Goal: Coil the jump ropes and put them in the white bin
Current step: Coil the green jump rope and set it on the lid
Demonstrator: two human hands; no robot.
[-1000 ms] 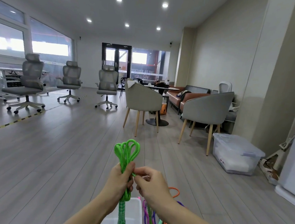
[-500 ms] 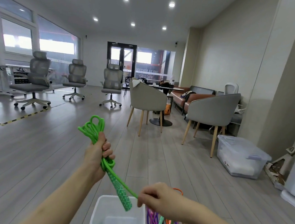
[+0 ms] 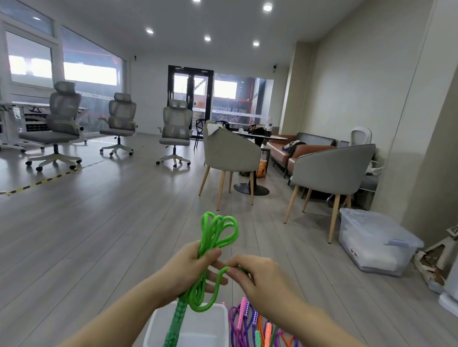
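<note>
Green jump rope (image 3: pixel 219 228): gathered loops gripped upright in the left hand (image 3: pixel 187 268) to keep the coil together, free end pinched by the right hand (image 3: pixel 255 278) for wrapping, held directly above the white bin (image 3: pixel 185 346) on the floor, other ropes (image 3: pixel 264 340) piled beside it.

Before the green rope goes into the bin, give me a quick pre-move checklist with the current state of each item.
1. Coil bundle held: ok, left hand grips the green jump rope loops.
2. Loose strand controlled: ok, right hand pinches it.
3. Coil finished or tied off: not ok, a loop and handle hang loose below the hand.
4. White bin under the rope: ok.
5. Bin has room: ok, nothing visible inside.
6. Remaining ropes clear of bin: ok, piled beside it on the floor.
</note>
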